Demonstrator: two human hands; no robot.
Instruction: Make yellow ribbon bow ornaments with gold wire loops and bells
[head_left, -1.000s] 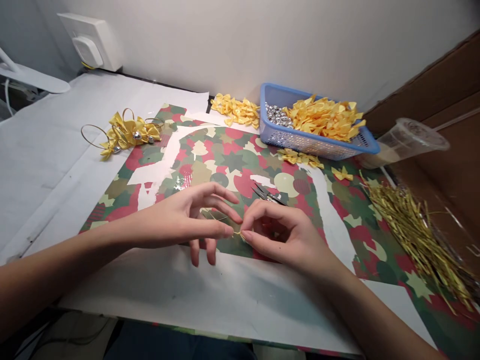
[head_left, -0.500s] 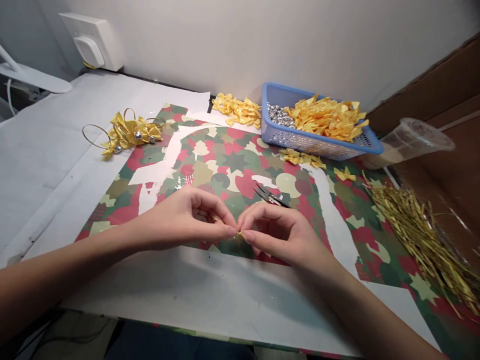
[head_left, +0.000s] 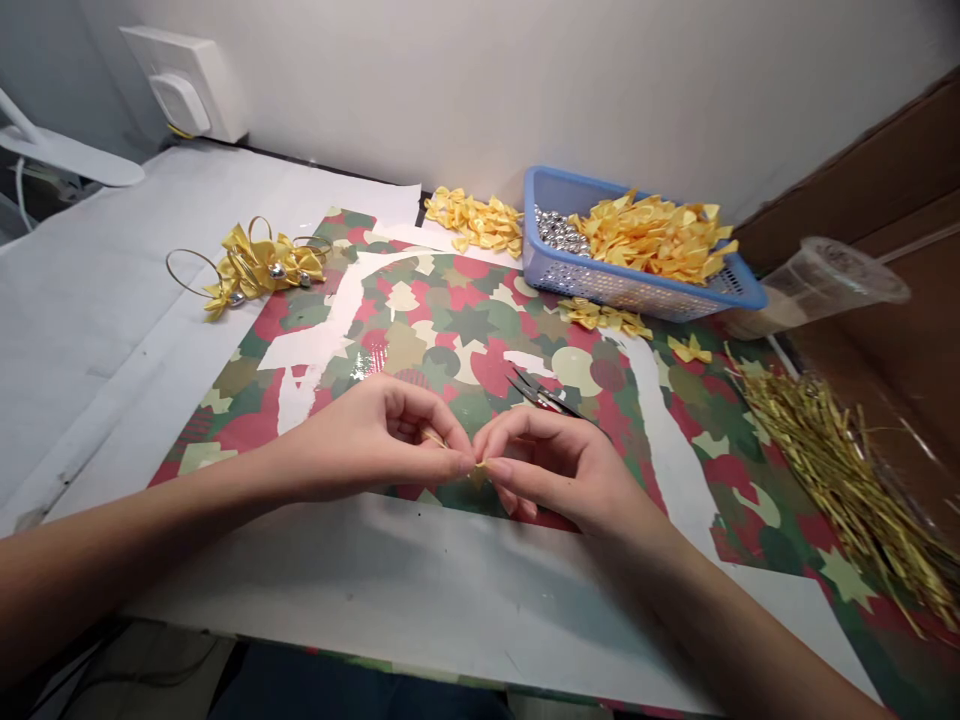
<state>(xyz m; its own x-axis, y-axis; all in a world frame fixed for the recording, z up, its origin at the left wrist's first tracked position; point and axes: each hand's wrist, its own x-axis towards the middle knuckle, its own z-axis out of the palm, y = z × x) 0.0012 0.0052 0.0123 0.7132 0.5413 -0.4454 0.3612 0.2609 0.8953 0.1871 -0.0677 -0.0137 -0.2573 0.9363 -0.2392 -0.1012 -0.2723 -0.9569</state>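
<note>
Low over the table's front part, my left hand [head_left: 397, 435] and my right hand [head_left: 555, 460] meet fingertip to fingertip. Both are closed in a pinch on a thin gold cord [head_left: 481, 466], most of it hidden by the fingers. A short piece of it also shows inside the curl of my left fingers. Just behind my right hand lies a pair of small scissors [head_left: 544, 393], partly covered by that hand. At the left rest several yellow ribbon bows [head_left: 259, 265] with gold loops and silver bells.
A blue basket [head_left: 645, 285] holds yellow bows and silver bells. Loose bows [head_left: 474, 218] lie beside it. At the right are a bundle of gold cords [head_left: 847, 480] and a tilted clear plastic cup [head_left: 825, 285]. Patterned paper [head_left: 465, 325] covers the table; a white lamp base [head_left: 75, 155] stands left.
The hands stay almost in place, fingertips still together. My right fingers have shifted slightly, and a little more of the gold cord shows between the thumbs.
</note>
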